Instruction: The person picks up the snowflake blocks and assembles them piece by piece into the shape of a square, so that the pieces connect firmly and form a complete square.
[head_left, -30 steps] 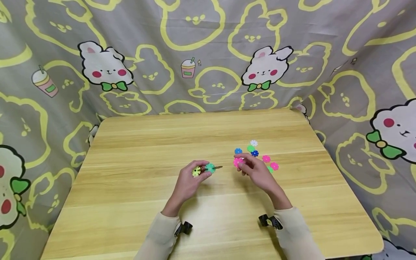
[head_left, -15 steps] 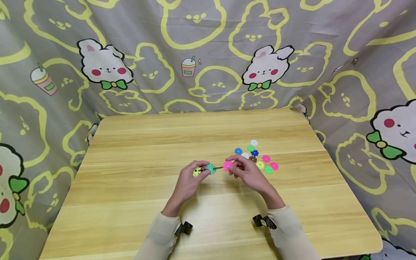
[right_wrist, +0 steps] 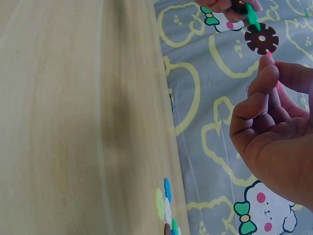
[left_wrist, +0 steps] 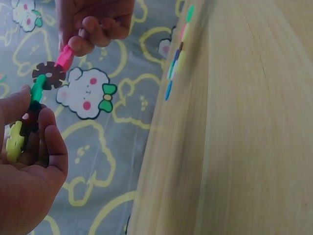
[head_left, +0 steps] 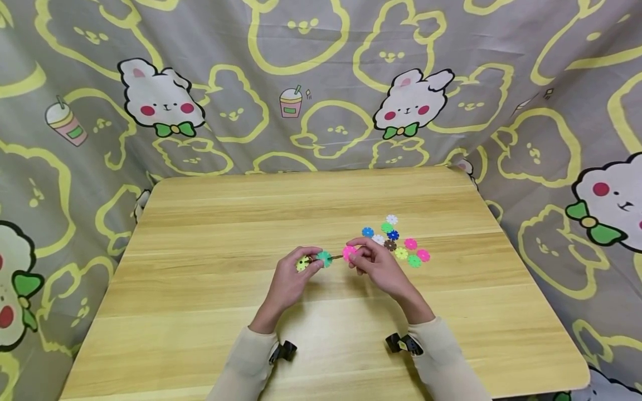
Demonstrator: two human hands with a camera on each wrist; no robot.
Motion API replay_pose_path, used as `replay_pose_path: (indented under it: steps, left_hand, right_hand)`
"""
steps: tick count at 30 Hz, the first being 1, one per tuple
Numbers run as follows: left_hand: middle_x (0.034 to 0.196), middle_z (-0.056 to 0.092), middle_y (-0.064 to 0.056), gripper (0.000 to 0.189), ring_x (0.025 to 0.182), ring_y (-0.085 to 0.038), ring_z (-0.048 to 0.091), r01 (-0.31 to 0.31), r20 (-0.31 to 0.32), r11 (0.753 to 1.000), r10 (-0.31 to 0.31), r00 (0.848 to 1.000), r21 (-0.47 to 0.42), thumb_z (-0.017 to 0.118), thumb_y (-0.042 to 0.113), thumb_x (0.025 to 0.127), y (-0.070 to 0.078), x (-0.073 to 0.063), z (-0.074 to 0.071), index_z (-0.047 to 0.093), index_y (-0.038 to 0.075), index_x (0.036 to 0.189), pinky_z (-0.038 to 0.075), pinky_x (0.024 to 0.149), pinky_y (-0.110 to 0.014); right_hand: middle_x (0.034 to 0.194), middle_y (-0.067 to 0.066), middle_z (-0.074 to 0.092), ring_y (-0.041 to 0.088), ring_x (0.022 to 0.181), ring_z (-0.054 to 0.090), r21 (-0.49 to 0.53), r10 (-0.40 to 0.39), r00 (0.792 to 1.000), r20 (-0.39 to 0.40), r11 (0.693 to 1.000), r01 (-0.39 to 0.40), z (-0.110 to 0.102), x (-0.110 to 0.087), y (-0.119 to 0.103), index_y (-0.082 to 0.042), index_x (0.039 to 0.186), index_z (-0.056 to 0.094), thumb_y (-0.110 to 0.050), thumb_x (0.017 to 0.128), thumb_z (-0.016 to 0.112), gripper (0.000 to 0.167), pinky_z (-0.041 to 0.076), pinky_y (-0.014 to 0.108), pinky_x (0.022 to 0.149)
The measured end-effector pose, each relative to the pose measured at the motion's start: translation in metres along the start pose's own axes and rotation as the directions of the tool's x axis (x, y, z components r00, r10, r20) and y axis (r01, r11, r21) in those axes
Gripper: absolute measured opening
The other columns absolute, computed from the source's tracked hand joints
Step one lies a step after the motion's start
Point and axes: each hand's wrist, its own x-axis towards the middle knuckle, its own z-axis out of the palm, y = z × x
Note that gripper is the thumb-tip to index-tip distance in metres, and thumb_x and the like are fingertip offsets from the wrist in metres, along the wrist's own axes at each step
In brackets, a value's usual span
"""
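Note:
My left hand pinches a chain of interlocking snowflake discs above the table. In the left wrist view the chain runs from a yellow disc through a brown one, partly hidden by the fingers, and a green disc to a brown end disc. These discs slot into one another at right angles. Between thumb and fingers, my right hand pinches a pink disc. Its edge meets the notched rim of the brown end disc, and the fingers cover part of the pink one.
Several loose discs lie flat beyond the right hand, among them a blue disc, a yellow disc, a green disc and a pink disc. A patterned curtain surrounds the wooden table.
My right hand has carried the pink disc leftward until it meets the brown end disc, uncovering loose discs behind it. The left hand has stayed nearly still with the chain.

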Motion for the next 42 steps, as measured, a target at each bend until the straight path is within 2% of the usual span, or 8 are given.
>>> replay_pose_path:
  steps: [4, 13, 20, 27, 31, 34, 38, 42]
  left_hand:
    - [0.1, 0.066, -0.011, 0.025, 0.099, -0.024, 0.059, -0.004, 0.011, 1.0, 0.005, 1.0, -0.011, 0.068, 0.012, 0.089, -0.002, 0.0, 0.0, 0.067, 0.006, 0.113, 0.045, 0.099, -0.045]
    - [0.098, 0.066, -0.011, 0.024, 0.096, -0.022, 0.06, -0.033, -0.01, 0.999, 0.033, 0.999, -0.006, 0.068, 0.011, 0.089, -0.001, 0.001, 0.002, 0.068, 0.003, 0.112, 0.047, 0.096, -0.044]
    - [0.099, 0.067, -0.013, 0.023, 0.094, -0.022, 0.06, -0.066, -0.042, 0.998, 0.067, 0.997, 0.018, 0.068, 0.008, 0.089, 0.001, 0.003, 0.006, 0.067, 0.001, 0.111, 0.05, 0.088, -0.034]
    - [0.106, 0.068, -0.013, 0.025, 0.098, -0.024, 0.06, -0.009, -0.068, 1.0, 0.008, 0.998, -0.014, 0.066, 0.011, 0.09, -0.001, 0.002, 0.007, 0.066, 0.002, 0.113, 0.051, 0.087, -0.037]
    - [0.107, 0.067, -0.01, 0.027, 0.1, -0.022, 0.06, -0.024, -0.076, 0.998, 0.02, 0.997, -0.05, 0.068, 0.017, 0.09, -0.023, 0.007, 0.011, 0.066, 0.007, 0.115, 0.049, 0.092, -0.043]
    - [0.106, 0.067, -0.004, 0.029, 0.1, -0.018, 0.06, -0.04, -0.081, 0.998, 0.036, 0.996, -0.049, 0.069, 0.023, 0.09, -0.038, 0.011, 0.013, 0.065, 0.014, 0.117, 0.048, 0.093, -0.04]
    - [0.11, 0.067, -0.002, 0.033, 0.1, -0.017, 0.062, -0.064, -0.082, 0.997, 0.061, 0.995, -0.039, 0.07, 0.025, 0.09, -0.038, 0.009, 0.011, 0.064, 0.016, 0.121, 0.052, 0.087, -0.032]
    - [0.115, 0.067, -0.003, 0.036, 0.101, -0.017, 0.064, -0.083, -0.068, 0.996, 0.08, 0.994, -0.041, 0.069, 0.025, 0.09, -0.037, 0.007, 0.009, 0.062, 0.015, 0.124, 0.05, 0.083, -0.028]
  right_hand:
    - [0.091, 0.018, 0.065, 0.02, 0.07, 0.057, 0.008, 0.005, 1.0, -0.002, 1.0, -0.005, 0.003, 0.001, 0.001, -0.009, 0.126, 0.055, -0.017, 0.098, 0.058, 0.029, 0.053, 0.037, 0.067]
    - [0.09, 0.016, 0.067, 0.032, 0.077, 0.061, -0.025, -0.024, 0.996, -0.085, 0.999, 0.022, 0.011, 0.002, -0.001, -0.006, 0.122, 0.059, -0.012, 0.096, 0.059, 0.026, 0.053, 0.036, 0.066]
    - [0.089, 0.014, 0.068, 0.022, 0.074, 0.064, -0.023, -0.002, 0.983, -0.184, 1.0, -0.002, 0.02, 0.003, -0.004, -0.005, 0.117, 0.061, -0.011, 0.094, 0.061, 0.023, 0.057, 0.037, 0.068]
    - [0.09, 0.017, 0.069, 0.014, 0.071, 0.064, -0.04, -0.034, 0.975, -0.221, 0.999, 0.025, 0.027, 0.006, -0.01, -0.003, 0.119, 0.062, -0.011, 0.094, 0.061, 0.026, 0.057, 0.034, 0.069]
    - [0.09, 0.014, 0.069, 0.021, 0.074, 0.064, -0.053, -0.027, 0.976, -0.215, 0.998, 0.016, 0.025, 0.006, -0.01, -0.008, 0.123, 0.062, -0.012, 0.095, 0.061, 0.028, 0.057, 0.036, 0.07]
    - [0.09, 0.01, 0.068, 0.027, 0.077, 0.063, -0.065, -0.026, 0.979, -0.201, 0.998, 0.013, 0.023, 0.008, -0.007, -0.016, 0.126, 0.062, -0.014, 0.097, 0.058, 0.029, 0.056, 0.04, 0.07]
    - [0.092, 0.009, 0.066, 0.024, 0.076, 0.06, -0.086, -0.029, 0.98, -0.195, 0.996, 0.012, 0.019, 0.008, -0.01, -0.02, 0.131, 0.057, -0.014, 0.099, 0.055, 0.033, 0.054, 0.036, 0.068]
    - [0.092, 0.009, 0.069, 0.023, 0.075, 0.06, -0.098, -0.056, 0.973, -0.223, 0.995, 0.034, 0.014, 0.008, -0.012, -0.014, 0.127, 0.056, -0.013, 0.098, 0.056, 0.029, 0.051, 0.026, 0.065]
